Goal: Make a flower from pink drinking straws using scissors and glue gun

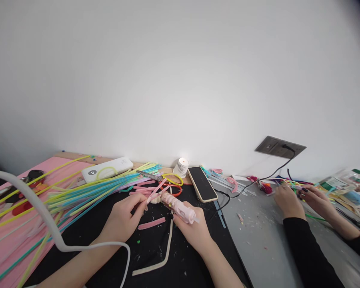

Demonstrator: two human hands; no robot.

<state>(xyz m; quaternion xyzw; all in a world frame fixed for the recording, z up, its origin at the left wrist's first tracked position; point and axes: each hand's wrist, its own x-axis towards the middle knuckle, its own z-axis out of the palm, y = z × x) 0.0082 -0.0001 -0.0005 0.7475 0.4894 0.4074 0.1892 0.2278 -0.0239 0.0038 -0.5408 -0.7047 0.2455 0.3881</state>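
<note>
My left hand (pixel 129 214) is pinched shut on a pink pipe cleaner (pixel 156 192), which slants up to the right from the fingertips. My right hand (pixel 195 230) wraps around a pale pink hot glue gun (pixel 180 208), its front end pointing up and left at the pipe cleaner. Whether the tip touches it, I cannot tell. A cream-coloured piece (pixel 155 199) lies between the hands, partly hidden. Below them, a short pink strip (pixel 151 223) and a bent cream pipe cleaner (pixel 169 246) rest on the black mat (pixel 108 264).
Scissors (pixel 177 180), a white paper cup (pixel 181 168) and a phone (pixel 202 184) stand or lie behind my hands. Left are bundled pipe cleaners (pixel 93 192), a white power bank (pixel 106 170) and a looping white cable (pixel 58 236). Another person's hands (pixel 289 202) work at right.
</note>
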